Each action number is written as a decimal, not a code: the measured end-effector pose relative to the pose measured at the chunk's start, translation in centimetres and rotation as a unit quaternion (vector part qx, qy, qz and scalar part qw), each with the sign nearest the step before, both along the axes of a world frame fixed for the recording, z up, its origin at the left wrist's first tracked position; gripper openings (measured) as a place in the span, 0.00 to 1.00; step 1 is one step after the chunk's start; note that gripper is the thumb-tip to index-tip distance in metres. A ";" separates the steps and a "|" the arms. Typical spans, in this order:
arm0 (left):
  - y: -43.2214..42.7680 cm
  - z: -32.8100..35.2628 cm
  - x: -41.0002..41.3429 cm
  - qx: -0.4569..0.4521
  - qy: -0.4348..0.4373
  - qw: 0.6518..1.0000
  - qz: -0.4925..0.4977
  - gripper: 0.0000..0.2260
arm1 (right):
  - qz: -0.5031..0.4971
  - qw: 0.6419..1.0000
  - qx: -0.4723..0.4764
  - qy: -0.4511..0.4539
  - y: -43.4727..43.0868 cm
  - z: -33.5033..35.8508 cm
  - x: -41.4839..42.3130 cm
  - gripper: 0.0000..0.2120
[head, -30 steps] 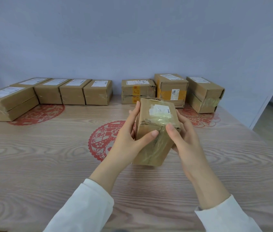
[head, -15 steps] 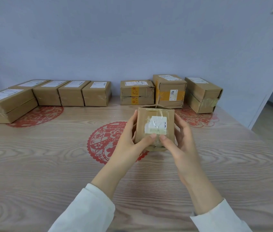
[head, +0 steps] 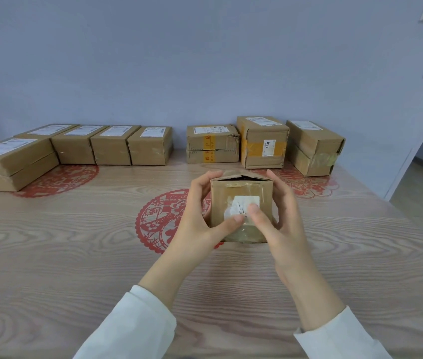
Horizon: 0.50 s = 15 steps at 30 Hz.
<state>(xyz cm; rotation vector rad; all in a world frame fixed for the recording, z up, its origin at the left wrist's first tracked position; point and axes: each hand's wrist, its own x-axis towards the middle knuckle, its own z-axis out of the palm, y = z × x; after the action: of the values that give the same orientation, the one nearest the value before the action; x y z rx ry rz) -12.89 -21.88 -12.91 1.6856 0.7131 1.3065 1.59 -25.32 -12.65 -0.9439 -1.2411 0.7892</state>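
Box (head: 241, 216) now upright — both thumbs on label (head: 244, 207)

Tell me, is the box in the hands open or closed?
Partly open. The box has top flaps that stand up in a little peak, with a dark gap under them. What is inside cannot be seen.

Soft, even, fairly bright indoor light, bluish on the far wall (head: 205, 60). Weak shadows under my hands on the surface (head: 49, 255). No glare. Wide-angle bending at edges; slight overall softness.
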 end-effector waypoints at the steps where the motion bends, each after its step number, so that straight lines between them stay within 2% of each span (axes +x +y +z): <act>1: 0.0 0.0 0.0 0.009 0.006 1.000 -0.005 0.29 | -0.002 1.000 -0.009 0.012 0.1 0.1 0.0 0.24; 3: 0.0 -0.1 0.0 0.033 0.027 0.999 -0.010 0.28 | 0.008 0.998 -0.039 0.058 0.3 0.3 0.1 0.23; 6: 0.1 -0.4 0.0 0.042 0.025 0.999 -0.012 0.27 | 0.028 0.993 -0.077 0.088 0.4 0.6 0.2 0.34; 8: 0.0 -0.5 0.0 0.037 0.034 0.999 -0.014 0.27 | 0.039 0.987 -0.103 0.115 0.4 0.9 0.1 0.38; 13: -0.3 -0.9 -0.1 0.008 0.021 0.998 -0.063 0.27 | 0.011 0.978 -0.122 0.169 0.6 1.0 0.3 0.21; 15: -0.3 -0.9 0.1 -0.050 -0.004 0.996 -0.073 0.33 | 0.005 0.982 -0.104 0.155 0.6 0.5 0.2 0.24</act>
<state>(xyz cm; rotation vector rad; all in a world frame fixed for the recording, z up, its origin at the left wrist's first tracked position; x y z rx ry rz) -12.84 -22.19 -13.76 1.6189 0.6275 1.1571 1.75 -24.72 -12.10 -0.9407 -0.9041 1.0456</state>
